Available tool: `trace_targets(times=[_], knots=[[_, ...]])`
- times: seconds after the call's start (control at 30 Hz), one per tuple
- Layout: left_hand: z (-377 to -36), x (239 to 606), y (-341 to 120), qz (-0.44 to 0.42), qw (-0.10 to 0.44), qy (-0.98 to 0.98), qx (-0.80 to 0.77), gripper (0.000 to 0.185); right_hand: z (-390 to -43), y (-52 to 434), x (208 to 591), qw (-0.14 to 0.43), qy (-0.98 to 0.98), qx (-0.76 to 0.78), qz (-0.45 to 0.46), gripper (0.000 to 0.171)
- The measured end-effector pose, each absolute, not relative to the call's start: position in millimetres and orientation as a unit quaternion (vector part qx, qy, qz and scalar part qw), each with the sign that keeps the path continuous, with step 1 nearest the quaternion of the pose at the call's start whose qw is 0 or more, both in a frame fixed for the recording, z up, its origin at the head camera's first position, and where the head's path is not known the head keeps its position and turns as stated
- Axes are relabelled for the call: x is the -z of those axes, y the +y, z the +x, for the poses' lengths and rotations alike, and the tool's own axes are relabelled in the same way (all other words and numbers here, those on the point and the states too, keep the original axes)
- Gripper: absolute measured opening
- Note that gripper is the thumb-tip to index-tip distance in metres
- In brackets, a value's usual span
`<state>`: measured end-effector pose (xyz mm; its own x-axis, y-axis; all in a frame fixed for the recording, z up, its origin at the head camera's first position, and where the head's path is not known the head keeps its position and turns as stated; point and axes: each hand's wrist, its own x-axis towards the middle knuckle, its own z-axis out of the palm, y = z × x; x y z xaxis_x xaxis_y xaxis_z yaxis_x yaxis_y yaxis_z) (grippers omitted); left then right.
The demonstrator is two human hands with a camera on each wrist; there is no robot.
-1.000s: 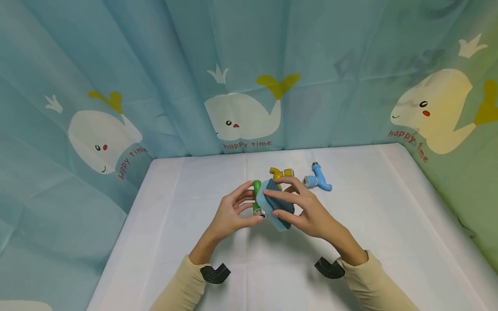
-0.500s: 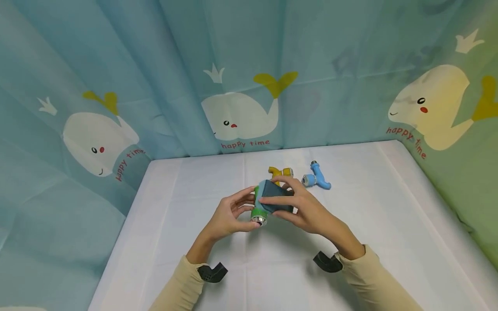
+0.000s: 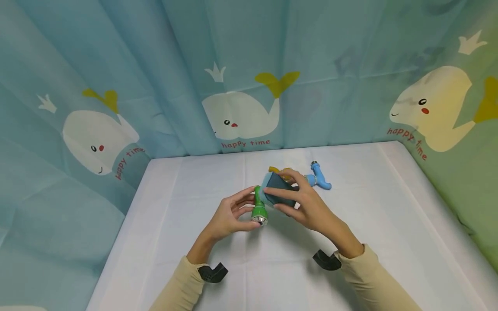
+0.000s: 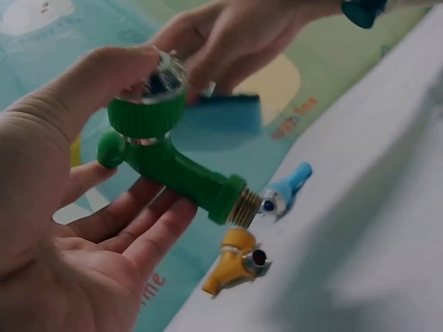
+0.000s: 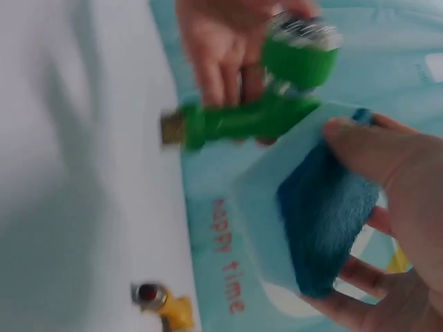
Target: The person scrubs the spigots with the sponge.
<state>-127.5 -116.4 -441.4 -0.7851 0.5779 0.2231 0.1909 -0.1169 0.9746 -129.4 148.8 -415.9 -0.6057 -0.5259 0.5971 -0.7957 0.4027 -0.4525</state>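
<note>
Whale-print curtains [image 3: 241,77] hang behind and beside a white-covered table [image 3: 389,224], where we note a yellow tap [image 4: 235,266] and a blue tap [image 3: 320,179] lying near each other toward the back edge. Above the table's middle, our left hand [image 3: 227,216] holds a green tap [image 3: 258,207], thumb pressed on its silver-rimmed cap and fingers curled loosely under the body, threaded end pointing away. Our right hand [image 3: 307,203] pinches a blue sponge [image 3: 278,194], dark side up, just beside the green tap's body; contact unclear.
</note>
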Motion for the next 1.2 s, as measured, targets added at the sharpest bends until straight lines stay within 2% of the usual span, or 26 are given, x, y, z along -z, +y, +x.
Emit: trace_targets(times=[0.23,0.5,0.77,0.97,1.2], knots=[[-125.6,442.2,-111.5,0.319,0.083,0.682,-0.652,0.090,-130.8,142.8,421.3,0.115,-0.819,-0.426,0.367,0.050],[-121.4,439.6,-109.3,0.306,0.036,0.690,-0.655,0.091,-125.2,138.3,423.9,0.073,-0.810,-0.497,0.300,0.051],[-118.2,430.8,-108.5,0.316,0.022,0.666,-0.676,0.093,-127.0,140.4,425.6,0.114,-0.843,-0.439,0.290,0.051],[-117.9,426.3,-112.3,0.323,0.018,0.663,-0.675,0.094,-129.4,138.3,416.4,0.094,-0.830,-0.450,0.316,0.049],[-119.0,430.8,-117.4,0.310,0.030,0.677,-0.667,0.093,-132.8,140.3,411.6,0.102,-0.836,-0.446,0.303,0.051]])
